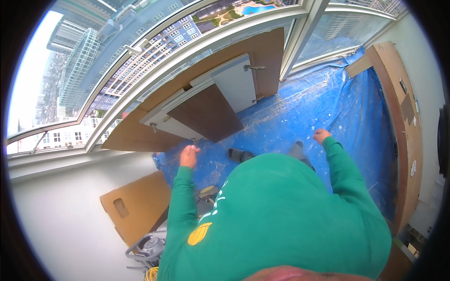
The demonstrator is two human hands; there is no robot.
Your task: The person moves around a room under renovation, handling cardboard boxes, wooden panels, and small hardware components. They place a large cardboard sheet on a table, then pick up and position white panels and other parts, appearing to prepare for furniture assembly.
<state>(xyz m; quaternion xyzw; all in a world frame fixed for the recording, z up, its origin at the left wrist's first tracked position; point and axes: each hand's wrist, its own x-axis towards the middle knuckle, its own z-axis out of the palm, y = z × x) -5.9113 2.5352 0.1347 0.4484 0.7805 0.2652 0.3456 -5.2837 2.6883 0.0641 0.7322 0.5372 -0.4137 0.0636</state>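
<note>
My left hand [189, 156] hangs in the air with its fingers curled in loosely, and nothing shows in it. It is nearest to a stack of cabinet panels leaning under the window: a brown panel [206, 112] in front and white door panels [236, 84] with metal hinges behind. A large cardboard sheet [267, 58] stands behind them. On the other side, my right hand [321, 135] is also curled, apart from everything, above the blue plastic sheet [300, 114] on the floor. No object is visible in it.
A wooden frame [402, 112] stands along the right wall. To the left, a cardboard piece [140, 201] with a cut-out handle leans by the white wall, near a grey machine [152, 243] and a yellow coiled hose or cord [151, 274]. My dark slipper [240, 155] rests on the sheet.
</note>
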